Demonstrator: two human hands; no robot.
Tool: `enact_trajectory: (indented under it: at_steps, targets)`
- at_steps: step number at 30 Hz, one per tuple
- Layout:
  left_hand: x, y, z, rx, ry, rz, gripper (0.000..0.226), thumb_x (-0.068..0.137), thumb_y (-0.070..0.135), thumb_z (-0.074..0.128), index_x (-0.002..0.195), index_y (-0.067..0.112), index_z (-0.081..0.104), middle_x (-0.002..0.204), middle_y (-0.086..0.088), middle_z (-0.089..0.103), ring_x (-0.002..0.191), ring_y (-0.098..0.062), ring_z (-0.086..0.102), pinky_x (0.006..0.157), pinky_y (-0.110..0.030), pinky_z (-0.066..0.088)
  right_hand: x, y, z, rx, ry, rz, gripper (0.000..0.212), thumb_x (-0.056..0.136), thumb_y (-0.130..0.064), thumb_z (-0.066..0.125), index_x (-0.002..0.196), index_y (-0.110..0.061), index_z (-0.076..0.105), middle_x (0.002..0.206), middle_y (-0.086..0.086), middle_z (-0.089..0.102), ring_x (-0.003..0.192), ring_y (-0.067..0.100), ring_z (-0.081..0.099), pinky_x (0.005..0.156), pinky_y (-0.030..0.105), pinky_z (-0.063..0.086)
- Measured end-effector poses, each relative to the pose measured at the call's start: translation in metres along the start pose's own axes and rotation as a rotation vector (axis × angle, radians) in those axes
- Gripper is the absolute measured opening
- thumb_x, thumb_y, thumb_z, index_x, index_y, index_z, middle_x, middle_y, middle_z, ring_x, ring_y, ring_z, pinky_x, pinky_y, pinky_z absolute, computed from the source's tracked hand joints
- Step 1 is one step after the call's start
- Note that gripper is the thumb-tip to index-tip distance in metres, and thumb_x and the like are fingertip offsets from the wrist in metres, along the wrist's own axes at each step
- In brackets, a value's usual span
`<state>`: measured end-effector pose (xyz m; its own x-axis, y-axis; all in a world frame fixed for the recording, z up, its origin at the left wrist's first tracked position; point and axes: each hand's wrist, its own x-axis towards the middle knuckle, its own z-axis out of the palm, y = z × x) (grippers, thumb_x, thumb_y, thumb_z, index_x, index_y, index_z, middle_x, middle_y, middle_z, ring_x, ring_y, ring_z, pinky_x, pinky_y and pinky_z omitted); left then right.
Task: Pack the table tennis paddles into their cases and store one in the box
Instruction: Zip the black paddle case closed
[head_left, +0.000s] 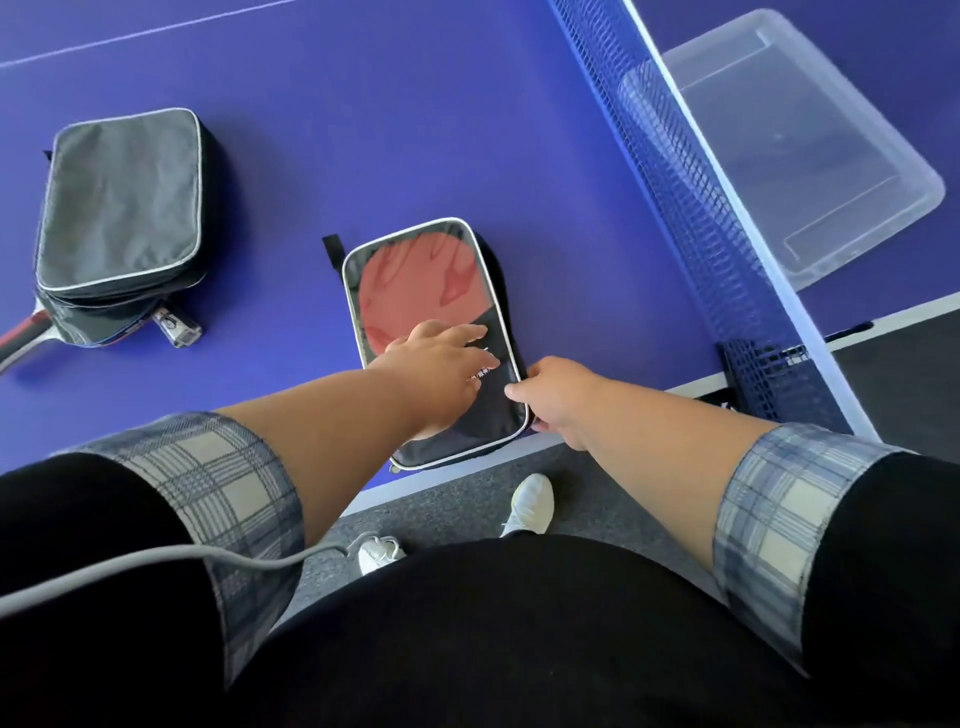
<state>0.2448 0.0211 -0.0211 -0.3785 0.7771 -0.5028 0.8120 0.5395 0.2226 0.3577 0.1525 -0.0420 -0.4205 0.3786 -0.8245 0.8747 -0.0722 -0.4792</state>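
A person is standing at the near edge of a blue table (363, 130), both forearms reaching forward with plaid cuffs rolled back over black sleeves. Lying just inside that edge is a dark case with white piping (441, 343), its clear window showing the red paddle (410, 291) already sitting inside. The left hand (441, 364) is lying flat on the lower part of this case, fingers spread and pressing down, its grip open rather than closed around anything. The right hand (558, 397) is sitting at the case's lower right corner, thumb and fingers pinched together at the piped edge; its grip is closed on the case's edge, though whether a zipper pull is between the fingertips cannot be told. Well apart, toward the far left of the table, a second grey case (122, 202) is lying with its near end gaping open, and a second paddle's handle (21, 338) is sticking out of it toward the left edge of the view, with a small clear tag or clip beside the opening. A blue net (691, 208) is running diagonally across the right side, and beyond it a clear plastic box (810, 150) is sitting on the table's other half, showing nothing inside it. Below the table, white shoes are showing on grey carpet, and a grey cable is crossing the left sleeve.
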Motion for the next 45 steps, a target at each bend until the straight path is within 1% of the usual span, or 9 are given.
enact_trajectory:
  at_steps: [4, 12, 16, 20, 23, 26, 30, 38, 45]
  targets:
    - [0.004, -0.002, -0.008, -0.077, 0.114, -0.105, 0.047, 0.097, 0.036, 0.042, 0.142, 0.049, 0.038, 0.159, 0.017, 0.019, 0.143, -0.023, 0.018, 0.108, -0.049, 0.029, 0.012, -0.011, -0.013, 0.162, 0.051, -0.156, 0.008, 0.097, -0.02, 0.059, 0.104, -0.026, 0.058, 0.112, 0.01, 0.066, 0.101, 0.028, 0.069, 0.074, 0.045, 0.065]
    - [0.005, -0.015, -0.002, -0.07, 0.127, -0.123, 0.056, 0.096, 0.052, 0.044, 0.149, 0.045, 0.028, 0.163, 0.005, 0.014, 0.147, -0.024, 0.008, 0.118, -0.048, 0.013, 0.057, -0.058, -0.056, -0.005, 0.047, -0.274, 0.026, 0.104, -0.025, 0.047, 0.118, -0.037, 0.065, 0.121, 0.001, 0.069, 0.107, 0.021, 0.067, 0.09, 0.044, 0.059]
    - [0.007, -0.017, 0.009, -0.014, 0.13, -0.066, 0.061, 0.096, 0.051, 0.046, 0.151, 0.044, 0.019, 0.165, 0.004, 0.001, 0.15, -0.021, -0.006, 0.12, -0.046, 0.002, 0.076, -0.075, -0.06, -0.195, 0.072, -0.369, 0.025, 0.104, -0.023, 0.05, 0.117, -0.035, 0.067, 0.119, -0.003, 0.07, 0.096, 0.012, 0.065, 0.075, 0.023, 0.05]
    - [0.025, -0.017, 0.01, 0.05, 0.078, -0.039, 0.061, 0.1, 0.049, 0.038, 0.152, 0.048, 0.006, 0.165, 0.006, -0.007, 0.15, -0.025, -0.01, 0.119, -0.056, 0.004, 0.085, -0.079, -0.055, -0.469, 0.185, -0.408, 0.037, 0.102, -0.032, 0.054, 0.138, -0.026, 0.061, 0.138, 0.004, 0.06, 0.123, 0.026, 0.058, 0.1, 0.031, 0.046]
    - [0.036, -0.017, 0.007, 0.147, 0.093, -0.054, 0.059, 0.101, 0.052, 0.032, 0.15, 0.051, -0.001, 0.165, 0.006, -0.004, 0.149, -0.029, -0.002, 0.116, -0.059, 0.017, 0.07, -0.06, -0.044, -0.309, 0.376, -0.399, 0.047, 0.101, -0.036, 0.054, 0.146, -0.023, 0.05, 0.141, 0.008, 0.051, 0.126, 0.027, 0.052, 0.106, 0.037, 0.042]
    - [0.04, -0.019, 0.005, 0.262, 0.115, -0.051, 0.063, 0.099, 0.054, 0.036, 0.147, 0.054, -0.004, 0.163, 0.006, 0.001, 0.145, -0.029, 0.008, 0.104, -0.056, 0.033, 0.038, -0.019, -0.023, 0.037, 0.518, -0.379, 0.03, 0.101, -0.031, 0.052, 0.128, -0.018, 0.057, 0.11, -0.005, 0.061, 0.11, 0.023, 0.059, 0.089, 0.035, 0.045]
    - [0.038, -0.02, 0.007, 0.376, 0.069, -0.009, 0.083, 0.095, 0.043, 0.05, 0.148, 0.048, -0.013, 0.162, -0.002, -0.013, 0.146, -0.035, -0.001, 0.106, -0.063, 0.029, -0.002, 0.038, 0.012, -0.069, 0.435, -0.265, 0.027, 0.099, -0.037, 0.046, 0.074, -0.027, 0.05, 0.07, -0.014, 0.053, 0.073, 0.02, 0.055, 0.061, 0.034, 0.036]
    - [0.044, -0.028, -0.006, 0.67, -0.068, 0.259, 0.066, 0.096, 0.031, 0.046, 0.149, 0.052, 0.011, 0.157, -0.002, -0.027, 0.144, -0.05, -0.008, 0.105, -0.064, 0.034, -0.011, 0.043, 0.054, -0.301, 0.561, -0.192, 0.037, 0.078, -0.056, 0.074, 0.091, -0.024, 0.061, 0.1, -0.002, 0.061, 0.095, 0.024, 0.061, 0.083, 0.044, 0.054]
    - [0.038, -0.022, 0.003, 0.415, 0.035, 0.134, 0.101, 0.067, 0.095, 0.028, 0.139, 0.055, -0.029, 0.164, -0.009, -0.012, 0.146, -0.048, -0.003, 0.094, -0.066, 0.041, -0.011, 0.048, 0.058, -0.402, 0.597, -0.243, 0.021, 0.099, -0.038, 0.056, 0.102, -0.023, 0.071, 0.097, 0.001, 0.056, 0.092, 0.03, 0.058, 0.08, 0.047, 0.053]
